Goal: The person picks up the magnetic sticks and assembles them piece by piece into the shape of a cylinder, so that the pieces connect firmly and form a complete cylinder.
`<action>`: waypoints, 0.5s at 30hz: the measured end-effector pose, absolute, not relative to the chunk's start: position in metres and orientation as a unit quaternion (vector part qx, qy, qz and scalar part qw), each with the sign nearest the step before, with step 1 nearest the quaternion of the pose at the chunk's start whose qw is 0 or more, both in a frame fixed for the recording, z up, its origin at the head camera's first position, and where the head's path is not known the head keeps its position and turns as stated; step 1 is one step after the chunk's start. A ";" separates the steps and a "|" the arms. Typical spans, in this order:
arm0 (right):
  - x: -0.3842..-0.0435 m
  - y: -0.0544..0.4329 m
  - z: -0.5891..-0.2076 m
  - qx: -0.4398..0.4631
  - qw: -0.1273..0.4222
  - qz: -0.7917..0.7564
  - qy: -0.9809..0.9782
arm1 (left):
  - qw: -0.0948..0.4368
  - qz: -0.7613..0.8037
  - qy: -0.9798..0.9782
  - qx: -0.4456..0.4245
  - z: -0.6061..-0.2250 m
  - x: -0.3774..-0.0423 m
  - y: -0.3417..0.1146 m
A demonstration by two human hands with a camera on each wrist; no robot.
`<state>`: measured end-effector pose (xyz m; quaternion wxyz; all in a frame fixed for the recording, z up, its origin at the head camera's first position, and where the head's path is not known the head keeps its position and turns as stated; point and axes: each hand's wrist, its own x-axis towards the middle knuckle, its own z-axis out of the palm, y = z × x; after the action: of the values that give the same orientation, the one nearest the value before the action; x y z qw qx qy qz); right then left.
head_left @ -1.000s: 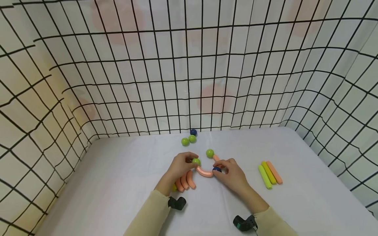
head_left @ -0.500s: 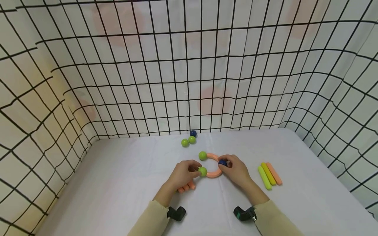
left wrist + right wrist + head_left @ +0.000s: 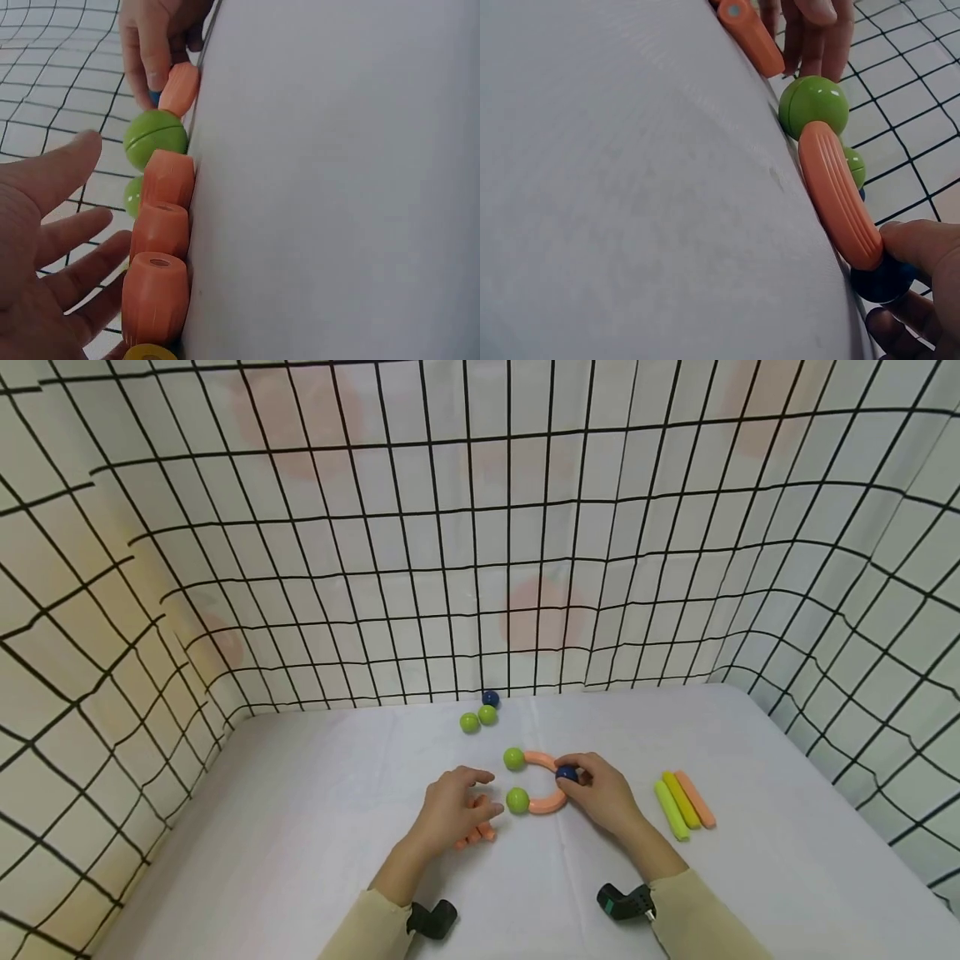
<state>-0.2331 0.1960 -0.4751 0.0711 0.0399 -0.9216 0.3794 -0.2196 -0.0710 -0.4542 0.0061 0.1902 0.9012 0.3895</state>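
My right hand [image 3: 602,793] pinches a dark blue ball [image 3: 567,774] between thumb and fingers. Two curved orange sticks meet at that ball: an upper one [image 3: 540,758] and a lower one [image 3: 549,804]. Each stick's left end bears a green ball, the far one [image 3: 513,758] and the near one [image 3: 517,800], so the chain forms a C open to the left. Just left of the near green ball, my left hand [image 3: 448,814] is apart from it with fingers spread. Below that hand lie several loose curved orange sticks [image 3: 155,296], partly hidden in the head view, with a yellow piece [image 3: 150,353] beside them.
Farther back on the white table [image 3: 315,827] lie two green balls, one left [image 3: 469,722] and one right [image 3: 487,715], and a blue ball [image 3: 491,698]. Straight lime [image 3: 671,811], yellow [image 3: 681,801] and orange sticks [image 3: 695,799] lie right. Black netting [image 3: 472,564] surrounds the table's back and sides.
The C-shaped chain has turned, its blue ball shifting right and away in my right hand. My left hand has let go of the near green ball and drawn back left, its fingers spreading.
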 end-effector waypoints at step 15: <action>-0.223 0.212 -0.479 0.053 0.061 0.390 -0.917 | -0.024 0.280 0.931 0.233 -0.471 -0.209 -0.083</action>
<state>-0.2233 0.2115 -0.4785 0.0611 0.0527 -0.9175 0.3895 -0.2086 -0.0827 -0.4710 -0.0236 0.2327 0.9310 0.2802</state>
